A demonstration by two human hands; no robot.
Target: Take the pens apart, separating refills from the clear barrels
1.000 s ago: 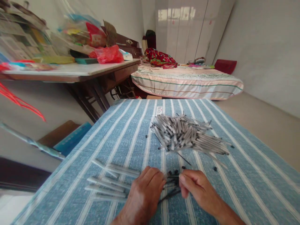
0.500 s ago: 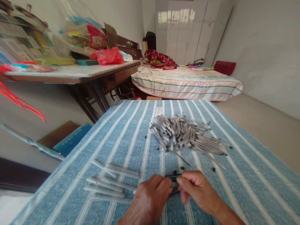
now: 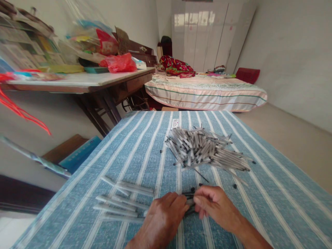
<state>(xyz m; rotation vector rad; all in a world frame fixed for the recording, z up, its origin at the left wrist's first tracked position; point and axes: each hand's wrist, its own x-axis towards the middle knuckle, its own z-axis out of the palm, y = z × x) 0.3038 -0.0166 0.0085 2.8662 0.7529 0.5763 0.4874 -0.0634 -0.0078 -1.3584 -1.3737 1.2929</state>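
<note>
Near the front of the striped blue cloth, my left hand (image 3: 164, 216) is closed round a pale tube, mostly hidden under the fingers. My right hand (image 3: 216, 207) pinches the dark end of that tube, its fingertips close beside my left fingers. Thin dark rods (image 3: 190, 211) lie beneath and between the hands. Several whitish translucent tubes (image 3: 119, 202) rest to the left of my left hand. Farther back is a large heap of pale tubes with black ends (image 3: 204, 147). Small black caps (image 3: 234, 186) lie between the heap and my right hand.
The striped cloth (image 3: 124, 145) covers the table. To the left stands a white-topped desk (image 3: 85, 79) with a red plastic bag (image 3: 121, 63) and other bags. A bed (image 3: 207, 90) is beyond the table. A dark rod (image 3: 201, 175) lies in front of the heap.
Both hands have shifted very slightly left, still close together at the tube. The heap and the tubes on the left look unchanged.
</note>
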